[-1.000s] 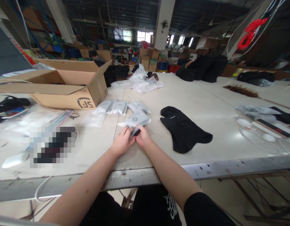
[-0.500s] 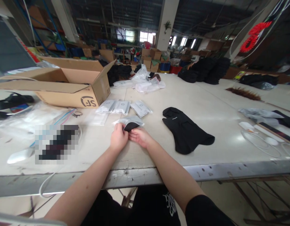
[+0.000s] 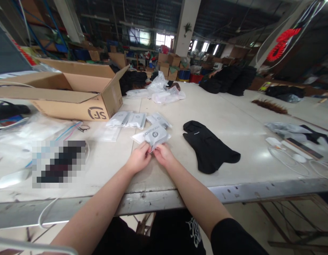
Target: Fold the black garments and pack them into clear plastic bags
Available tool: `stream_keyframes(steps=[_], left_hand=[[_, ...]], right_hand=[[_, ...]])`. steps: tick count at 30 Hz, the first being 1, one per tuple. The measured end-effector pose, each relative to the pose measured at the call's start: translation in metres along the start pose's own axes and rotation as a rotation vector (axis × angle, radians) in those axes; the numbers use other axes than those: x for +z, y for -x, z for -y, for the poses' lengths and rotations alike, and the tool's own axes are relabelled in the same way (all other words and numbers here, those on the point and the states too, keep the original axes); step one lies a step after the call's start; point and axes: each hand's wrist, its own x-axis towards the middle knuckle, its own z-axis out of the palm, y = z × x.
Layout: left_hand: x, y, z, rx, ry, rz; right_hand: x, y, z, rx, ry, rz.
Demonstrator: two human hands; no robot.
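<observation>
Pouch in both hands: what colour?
White pouch with grey print, seen in the head view.

warehouse packing floor, cardboard boxes (image 3: 167,65), garment piles (image 3: 227,79), shelving (image 3: 46,42)

One head-worn camera looks forward and down, close over the table (image 3: 233,117); far background seemingly blurred.

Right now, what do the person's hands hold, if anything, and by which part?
Both the left hand and the right hand pinch one white printed pouch by its near edge, just above the table.
</observation>
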Motion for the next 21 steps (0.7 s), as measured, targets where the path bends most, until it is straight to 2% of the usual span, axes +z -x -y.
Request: stream_keyframes(steps=[3, 7, 12, 14, 19, 21], left_hand=[[0.0007, -0.0004, -0.0004, -0.029, -0.009, -0.021], [0.0019, -0.0002, 0.0015, -0.058, -0.01, -0.013], [0.0022, -0.0004, 0.0021, -0.031, 0.016, 0.103], [0.0029, -0.0008, 0.0028, -0.023, 0.017, 0.112], [0.0053, -0.0011, 0.008, -0.046, -0.022, 0.056], [0.0047, -0.001, 0.0088, -0.086, -0.112, -0.02]], right_hand=[[0.0023, 0.0012, 0.0026, 0.021, -0.028, 0.049], [0.0015, 0.0015, 0.0048, 0.088, -0.064, 0.05], [-0.0033, -0.0038, 0.004, 0.075, -0.066, -0.059], [-0.0053, -0.0062, 0.0048, 0.079, -0.078, -0.086], [-0.0054, -0.0072, 0.0083, 0.097, -0.115, -0.086], [-0.0039, -0.0067, 0.0087, 0.143, -0.105, -0.078]])
